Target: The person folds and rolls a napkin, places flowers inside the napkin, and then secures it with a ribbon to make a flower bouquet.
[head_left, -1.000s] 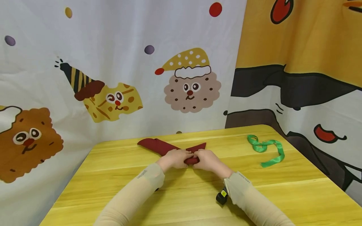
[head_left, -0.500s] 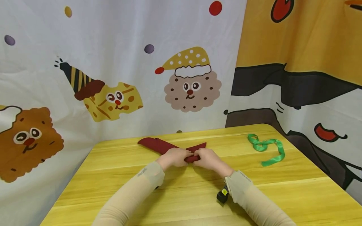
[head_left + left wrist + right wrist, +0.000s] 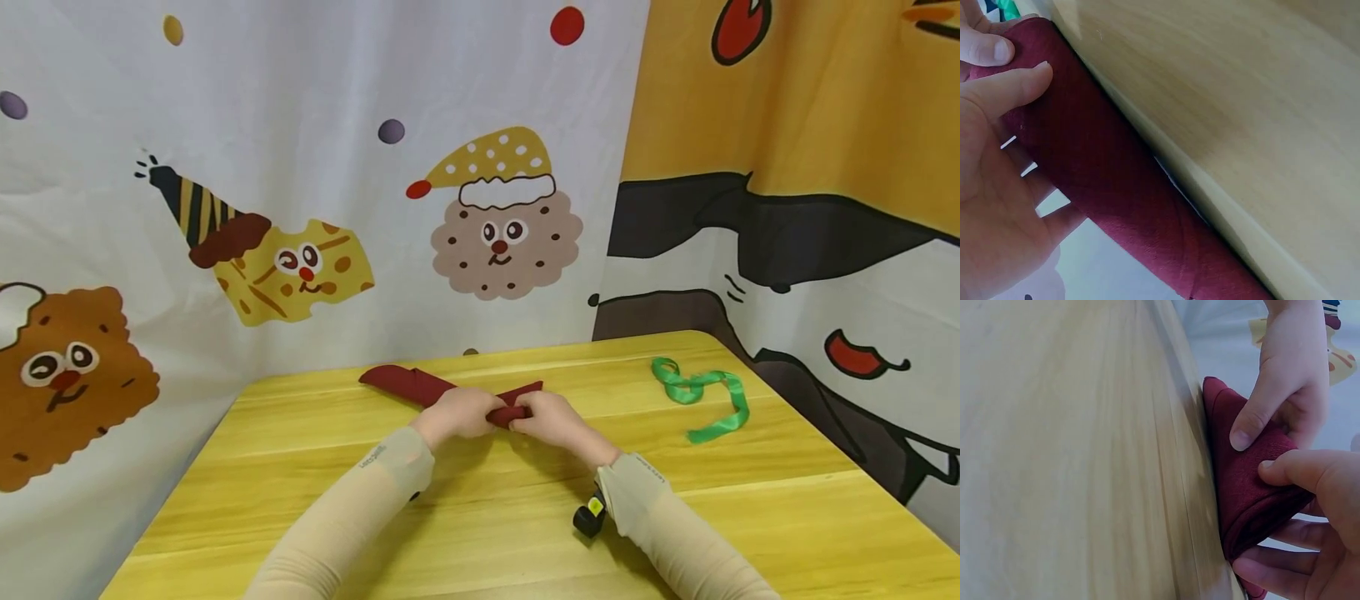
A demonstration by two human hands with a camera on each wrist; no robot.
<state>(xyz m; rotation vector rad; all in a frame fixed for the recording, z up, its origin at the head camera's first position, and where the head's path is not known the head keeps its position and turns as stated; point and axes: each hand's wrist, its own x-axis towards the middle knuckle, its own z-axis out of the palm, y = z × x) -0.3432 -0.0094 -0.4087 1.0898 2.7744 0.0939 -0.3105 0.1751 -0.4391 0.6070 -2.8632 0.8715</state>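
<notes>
A dark red cloth napkin (image 3: pixel 411 387), folded and rolled into a thick band, lies across the middle of the table. One flap points to the back left, a shorter one to the back right. My left hand (image 3: pixel 463 412) grips the near fold, its thumb along the front of the cloth (image 3: pixel 1104 156) and fingers behind. Close beside it, my right hand (image 3: pixel 555 425) pinches the rolled end, thumb on the near face. In the right wrist view, layered folds show at the end of the cloth (image 3: pixel 1244 481), between both thumbs.
A green ribbon (image 3: pixel 693 387) lies loosely curled at the right back of the wooden table (image 3: pixel 480 533). Behind the table hangs a white curtain (image 3: pixel 315 100) with cartoon prints. A small black camera (image 3: pixel 590 518) sits under the right wrist.
My hands have drawn slightly apart, and more of the rolled red edge shows between them. The head view has shifted a little. The ribbon lies as before.
</notes>
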